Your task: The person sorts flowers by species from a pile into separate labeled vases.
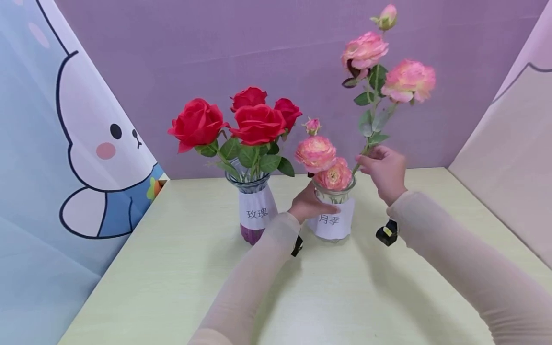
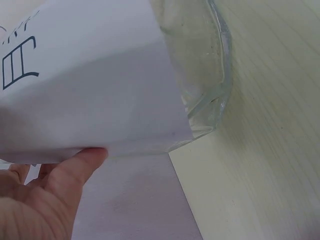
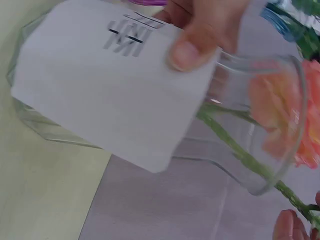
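Note:
My left hand holds the clear glass vase round its side, thumb across the white paper label. In the left wrist view the thumb of that hand presses the label's edge. My right hand pinches the green stem of a tall spray of pink roses. The right wrist view shows a stem running through the vase's mouth into the glass. Shorter pink-orange roses stand in the same vase, with one bloom at the rim.
Left of my left hand stands another glass vase, labelled and purple at its base, with several red roses. Behind the pale table rises a purple backdrop. A cartoon-printed cloth hangs at the left.

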